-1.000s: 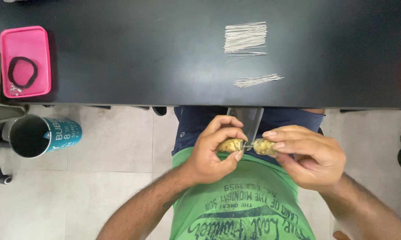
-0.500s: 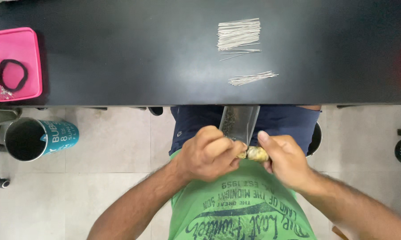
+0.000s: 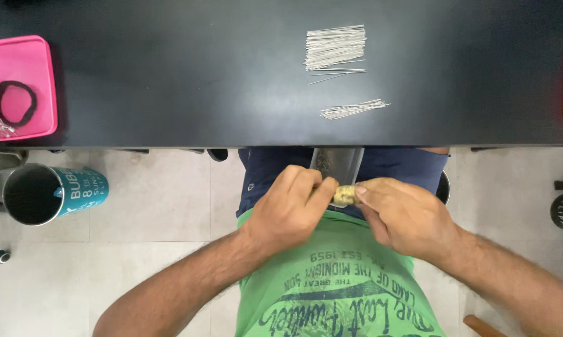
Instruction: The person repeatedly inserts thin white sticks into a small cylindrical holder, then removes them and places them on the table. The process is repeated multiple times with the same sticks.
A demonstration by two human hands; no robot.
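table (image 3: 169,93): black, plain
tray (image 3: 19,56): bright pink
band (image 3: 14,103) in tray: black
wires (image 3: 334,47): silvery white
cup (image 3: 56,193): teal, white lettering
shirt (image 3: 331,281): green, dark blue print
held piece (image 3: 344,195): pale tan
floor (image 3: 162,206): light grey tiles

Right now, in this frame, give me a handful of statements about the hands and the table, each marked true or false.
1. Both hands meet on a small tan object held over the lap. True.
2. The left hand rests on the black table. False: it is below the table edge, at the tan object.
3. Two piles of thin pale sticks lie on the table. True.
4. The pink tray holds the sticks. False: it holds a black ring.
5. The right hand holds the teal cup. False: the cup is far left, untouched.
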